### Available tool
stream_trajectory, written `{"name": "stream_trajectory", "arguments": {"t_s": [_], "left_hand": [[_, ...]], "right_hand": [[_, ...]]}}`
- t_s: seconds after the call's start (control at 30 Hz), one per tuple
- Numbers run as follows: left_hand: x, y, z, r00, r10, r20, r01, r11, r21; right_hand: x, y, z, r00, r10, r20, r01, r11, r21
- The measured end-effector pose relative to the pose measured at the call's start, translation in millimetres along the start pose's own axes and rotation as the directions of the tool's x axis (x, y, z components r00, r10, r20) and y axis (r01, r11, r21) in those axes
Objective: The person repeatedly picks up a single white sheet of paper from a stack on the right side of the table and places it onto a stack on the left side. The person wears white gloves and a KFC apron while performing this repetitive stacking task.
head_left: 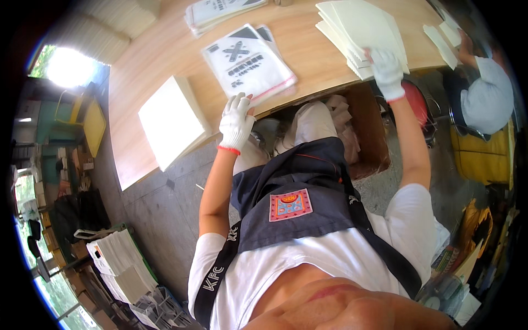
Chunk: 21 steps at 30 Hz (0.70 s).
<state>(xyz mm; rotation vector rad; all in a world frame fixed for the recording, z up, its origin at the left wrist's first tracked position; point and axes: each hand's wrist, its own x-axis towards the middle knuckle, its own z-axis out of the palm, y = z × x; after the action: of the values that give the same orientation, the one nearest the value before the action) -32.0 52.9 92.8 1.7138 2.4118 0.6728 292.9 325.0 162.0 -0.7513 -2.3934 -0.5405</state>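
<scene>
My left hand [237, 122], in a white glove with a red cuff and bare fingertips, is at the table's near edge, by the lower corner of a stack of clear plastic bags [247, 63] with dark print. Its fingers are a little bent and apart, with nothing seen in them. My right hand [386, 69], gloved the same way, reaches over the near right part of a fanned stack of cream paper sheets [366, 27]. Its fingers stretch out over the sheets and look slightly blurred; no sheet is seen lifted.
A thick white stack of paper [175, 121] stands at the left on the wooden table [137, 77]. More printed bags [220, 12] lie at the far side. Under the table is a cardboard box [369, 129]. Another person [487, 96] sits at the right by a red stool [415, 102].
</scene>
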Motion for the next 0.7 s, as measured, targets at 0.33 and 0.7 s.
{"name": "stream_trajectory", "arguments": {"t_s": [0.33, 0.7], "left_hand": [[50.3, 1.7, -11.9, 0.970, -0.142, 0.200, 0.064, 0.933, 0.353], [62.1, -16.1, -1.8, 0.974, -0.095, 0.206, 0.015, 0.933, 0.359]], "right_hand": [[-69.5, -48.8, 2.0, 0.282, 0.467, 0.838, -0.547, -0.639, 0.541], [-66.9, -5.1, 3.9, 0.477, 0.582, 0.659, -0.298, -0.598, 0.744]]}}
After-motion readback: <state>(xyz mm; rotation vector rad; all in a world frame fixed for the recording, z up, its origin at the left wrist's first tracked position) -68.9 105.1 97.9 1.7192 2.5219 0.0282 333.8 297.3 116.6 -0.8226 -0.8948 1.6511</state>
